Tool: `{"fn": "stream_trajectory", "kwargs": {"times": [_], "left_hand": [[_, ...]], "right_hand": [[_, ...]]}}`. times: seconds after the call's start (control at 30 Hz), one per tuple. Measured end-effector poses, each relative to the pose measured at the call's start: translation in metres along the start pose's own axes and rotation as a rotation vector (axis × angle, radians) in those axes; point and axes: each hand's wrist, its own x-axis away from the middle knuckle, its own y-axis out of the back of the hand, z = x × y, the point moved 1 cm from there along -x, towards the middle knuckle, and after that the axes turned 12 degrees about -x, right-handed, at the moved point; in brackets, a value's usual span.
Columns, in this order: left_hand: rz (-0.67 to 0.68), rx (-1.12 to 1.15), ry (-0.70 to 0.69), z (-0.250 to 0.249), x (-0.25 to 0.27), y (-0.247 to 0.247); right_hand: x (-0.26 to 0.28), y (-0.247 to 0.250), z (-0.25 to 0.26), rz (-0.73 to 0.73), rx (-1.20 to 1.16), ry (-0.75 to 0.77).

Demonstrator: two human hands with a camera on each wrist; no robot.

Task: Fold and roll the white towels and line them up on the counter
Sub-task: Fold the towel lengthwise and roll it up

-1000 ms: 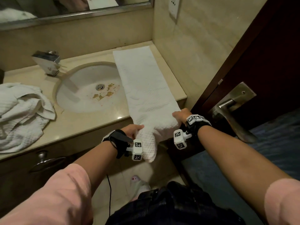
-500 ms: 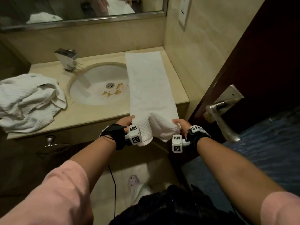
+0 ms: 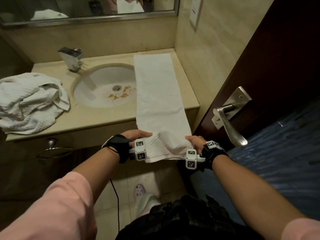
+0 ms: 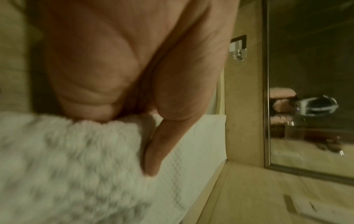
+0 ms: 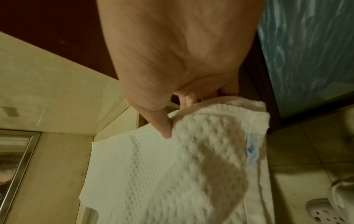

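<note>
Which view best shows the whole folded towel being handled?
The head view: the folded towel lies full length along the counter beside the sink. Both wrist views show only its blurred near end and receding strip.

Bathroom: sink [image 3: 103, 87], faucet [image 3: 71, 58], mirror [image 3: 86, 7], tiled walls.

1. Walls: beige tiled wall [image 3: 216, 49] at upper centre and upper right of the head view; a pale switch plate [image 3: 196, 13] is mounted on it near the top edge.
2. Mirror [image 3: 86, 7] with a metal frame runs along the top left.
3. Vanity: beige stone counter [image 3: 83, 122] with an inset oval basin [image 3: 103, 87], brown staining around its drain; chrome faucet [image 3: 71, 58] behind it.
4. Dark cabinet front [image 3: 26, 170] below, carrying a metal ring pull [image 3: 53, 149].
5. Dark wooden door [image 3: 277, 66] at right, with a metal lever handle [image 3: 228, 122].
6. Floor: pale tiles [image 3: 112, 196] at lower centre; blue patterned carpet [image 3: 277, 153] at right.
7. Light: dim, warm.
</note>
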Motion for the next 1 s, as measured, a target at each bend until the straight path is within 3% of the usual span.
{"fn": "stream_trajectory", "kwargs": {"times": [0.13,0.3,0.53,0.73,0.87,1.0], "left_hand": [[-0.054,-0.108,0.049,0.012,-0.017,0.003],[-0.13,-0.233,-0.015,0.024,-0.017,-0.004],[-0.162,-0.05,-0.095,0.049,-0.032,-0.006],[-0.345,-0.107,-0.222,0.074,-0.04,-0.008],[-0.298,-0.134,-0.277,0.085,-0.036,-0.016],[-0.125,0.037,-0.268,0.087,-0.018,-0.018]], "right_hand": [[0.017,-0.006,-0.006,-0.074,-0.04,0.073],[0.02,-0.003,-0.022,-0.053,0.101,0.193],[0.019,0.01,-0.027,-0.033,0.241,0.204],[0.022,0.01,-0.041,-0.014,0.19,0.217],[0.022,0.008,-0.047,0.01,0.13,0.199],[0.031,0.008,-0.05,0.055,-0.002,0.182]]}}
